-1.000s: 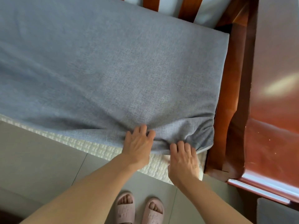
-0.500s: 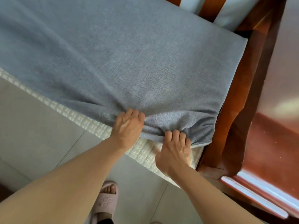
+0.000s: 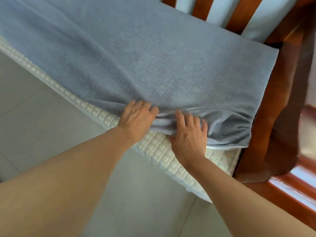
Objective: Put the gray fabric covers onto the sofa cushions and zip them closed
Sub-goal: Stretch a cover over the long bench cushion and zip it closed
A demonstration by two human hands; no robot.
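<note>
A gray fabric cover (image 3: pixel 153 62) lies over most of the sofa cushion, bunched in folds at its near right corner. The cushion's cream woven side (image 3: pixel 159 151) shows bare along the near edge below the cover's hem. My left hand (image 3: pixel 136 120) grips the cover's edge near the middle, fingers curled into the fabric. My right hand (image 3: pixel 189 134) holds the bunched hem just to its right, fingers on top and thumb tucked under the edge. The zipper is not visible.
The cushion sits on a red-brown wooden sofa frame, with an armrest (image 3: pixel 282 117) close at the right and back slats (image 3: pixel 239 12) at the top. Gray tiled floor (image 3: pixel 42 125) lies below the cushion's near edge.
Both hands have shifted slightly right along the hem and the view has swung left. My right hand's fingers have spread over the bunched fabric, and more cream cushion shows below.
</note>
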